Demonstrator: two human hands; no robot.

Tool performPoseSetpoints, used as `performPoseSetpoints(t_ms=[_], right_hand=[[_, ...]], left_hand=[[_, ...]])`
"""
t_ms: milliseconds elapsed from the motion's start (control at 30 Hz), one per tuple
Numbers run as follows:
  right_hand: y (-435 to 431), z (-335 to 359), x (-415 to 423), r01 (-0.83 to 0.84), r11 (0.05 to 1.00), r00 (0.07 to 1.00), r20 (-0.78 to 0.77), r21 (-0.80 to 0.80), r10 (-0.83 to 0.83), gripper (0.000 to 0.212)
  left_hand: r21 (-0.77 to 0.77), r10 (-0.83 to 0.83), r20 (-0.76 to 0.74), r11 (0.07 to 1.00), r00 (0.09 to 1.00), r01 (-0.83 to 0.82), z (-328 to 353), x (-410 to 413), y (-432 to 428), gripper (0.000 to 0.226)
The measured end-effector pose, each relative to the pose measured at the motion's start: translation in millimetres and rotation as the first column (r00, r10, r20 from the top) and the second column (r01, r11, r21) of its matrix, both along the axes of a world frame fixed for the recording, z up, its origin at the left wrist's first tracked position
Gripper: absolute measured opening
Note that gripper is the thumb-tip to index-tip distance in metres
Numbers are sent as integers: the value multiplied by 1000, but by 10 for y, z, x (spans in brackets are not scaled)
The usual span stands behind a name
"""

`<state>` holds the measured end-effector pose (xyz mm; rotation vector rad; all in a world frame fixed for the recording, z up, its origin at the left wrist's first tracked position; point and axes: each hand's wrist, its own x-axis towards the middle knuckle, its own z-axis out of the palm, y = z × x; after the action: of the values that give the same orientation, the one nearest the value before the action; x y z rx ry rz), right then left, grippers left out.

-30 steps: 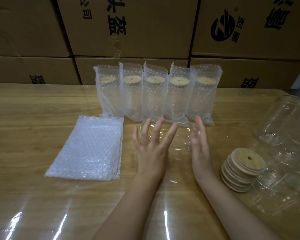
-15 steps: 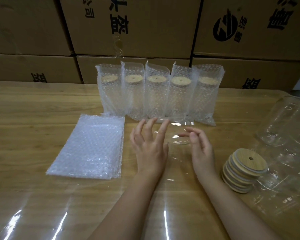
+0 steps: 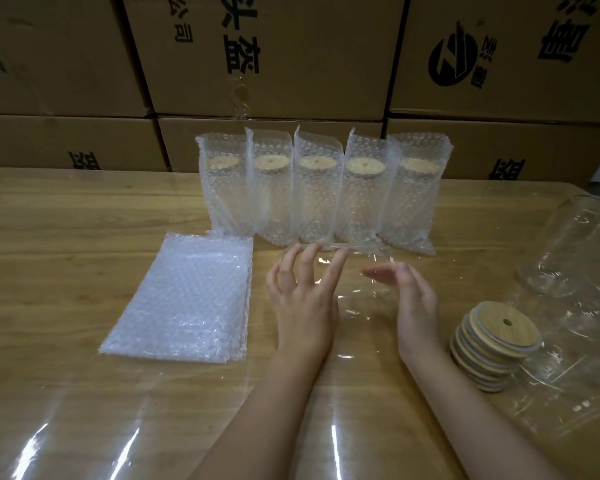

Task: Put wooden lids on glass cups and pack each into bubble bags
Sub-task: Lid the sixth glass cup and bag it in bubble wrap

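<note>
Glass cups (image 3: 317,209) with wooden lids (image 3: 317,163) fill five upright bags (image 3: 414,147) in the far row. Nearer, left hand (image 3: 305,299) and right hand (image 3: 414,301), fingers released, flank an empty cup (image 3: 364,289).

Left hand (image 3: 305,303) and right hand (image 3: 413,299) face inward, fingers relaxed.

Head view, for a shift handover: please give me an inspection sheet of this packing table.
Surface: wooden table under a clear glossy sheet.
Job's things: five bagged lidded cups standing in a row; flat bubble bags at left; wooden lids stacked at right; bare glass cups far right.
Clutter: nothing seen.
Hands: left hand and right hand, fingers extended, flank a faint clear cup; contact unclear.
Cables: nothing seen.
Surroundings: stacked cardboard boxes behind.
</note>
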<state>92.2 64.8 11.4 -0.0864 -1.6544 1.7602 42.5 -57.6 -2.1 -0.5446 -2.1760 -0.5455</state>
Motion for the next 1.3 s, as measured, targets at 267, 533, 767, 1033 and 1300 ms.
performPoseSetpoints(t_ms=[267, 533, 767, 1033, 1300], right_hand=[[-88, -68, 11, 164, 901, 986, -80, 402, -144, 26], [-221, -6, 50, -153, 985, 987, -43, 77, 156, 52], [-355, -161, -6, -336, 939, 934, 151, 71, 323, 58], [-354, -232, -10, -133, 960, 974, 212, 245, 81, 76], [-433, -104, 80, 227, 480, 971, -163, 847, -172, 62]], left_hand=[[309, -92, 214, 951, 973, 22, -6, -38, -16, 85], [525, -446, 216, 803, 869, 282, 12, 73, 60, 81], [986, -903, 141, 166, 407, 27, 55, -73, 21, 80], [894, -805, 203, 385, 558, 230, 106, -70, 46, 40], [949, -931, -33, -143, 363, -280, 194, -120, -32, 56]])
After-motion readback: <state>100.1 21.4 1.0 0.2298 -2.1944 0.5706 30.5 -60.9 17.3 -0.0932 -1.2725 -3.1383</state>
